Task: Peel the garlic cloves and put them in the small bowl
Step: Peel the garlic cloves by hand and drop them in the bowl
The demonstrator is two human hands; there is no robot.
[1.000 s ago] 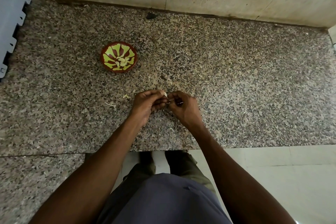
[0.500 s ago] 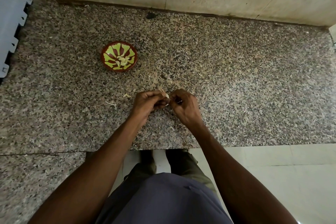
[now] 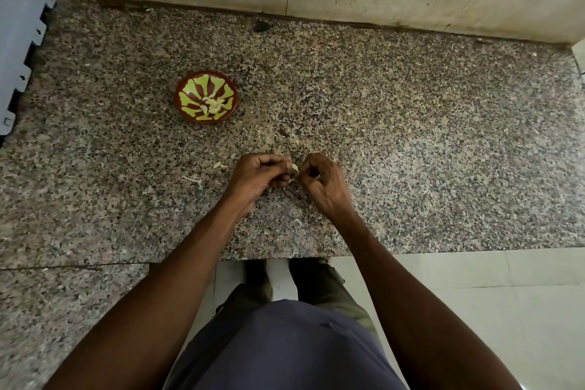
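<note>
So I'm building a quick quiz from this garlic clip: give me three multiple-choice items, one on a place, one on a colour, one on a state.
1. Where is the small bowl relative to the hands?
A. ahead, to the left
B. to the right
C. under them

2. Which colours is the bowl?
A. blue and white
B. red-brown and yellow-green
C. plain steel

3. How is the garlic clove held?
A. lying loose on the counter
B. between the left hand and right hand
C. resting in the bowl

Answers: 1 A, it sits up-left of both hands. 2 B, its pattern shows that. 3 B, both hands' fingertips meet at it.
</note>
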